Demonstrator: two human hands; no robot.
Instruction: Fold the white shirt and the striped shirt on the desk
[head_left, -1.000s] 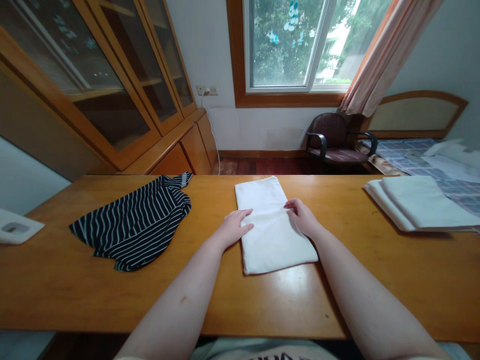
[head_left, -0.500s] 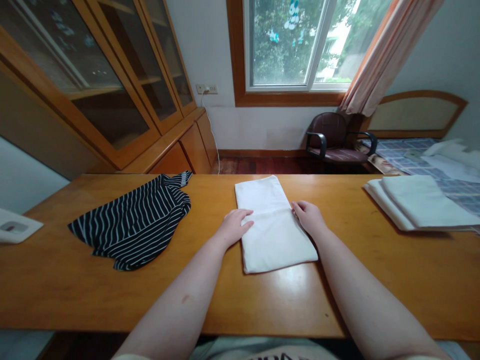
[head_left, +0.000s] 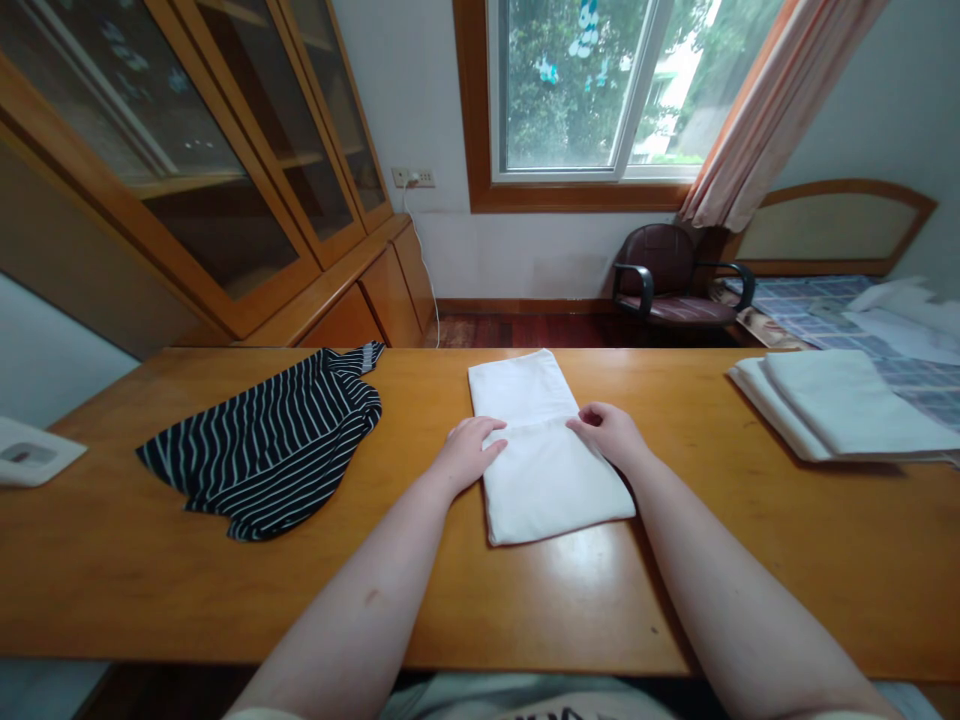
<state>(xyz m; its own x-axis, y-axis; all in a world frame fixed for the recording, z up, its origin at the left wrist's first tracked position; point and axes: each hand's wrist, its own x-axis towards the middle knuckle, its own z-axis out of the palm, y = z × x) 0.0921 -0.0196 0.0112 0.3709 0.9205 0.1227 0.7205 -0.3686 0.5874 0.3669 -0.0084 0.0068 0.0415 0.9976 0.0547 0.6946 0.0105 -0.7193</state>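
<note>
A white folded cloth lies lengthwise on the wooden table, with a crease across its middle. At its left edge rests my left hand, fingers stretched over the fabric and thumb held apart. My right hand is at the opposite edge near the crease, its fingers curled and pinching the cloth there. The undersides of those fingers are partly hidden. To the left of my left hand lies a black garment with white stripes, loosely spread.
A stack of white folded cloths sits at the table's right end. A white object is at the far left of the table. Beyond stand a glass-door cabinet, an armchair and a bed.
My right hand has shifted slightly left onto the cloth's edge, and its fingers are more curled. My left hand stays nearly in place.
</note>
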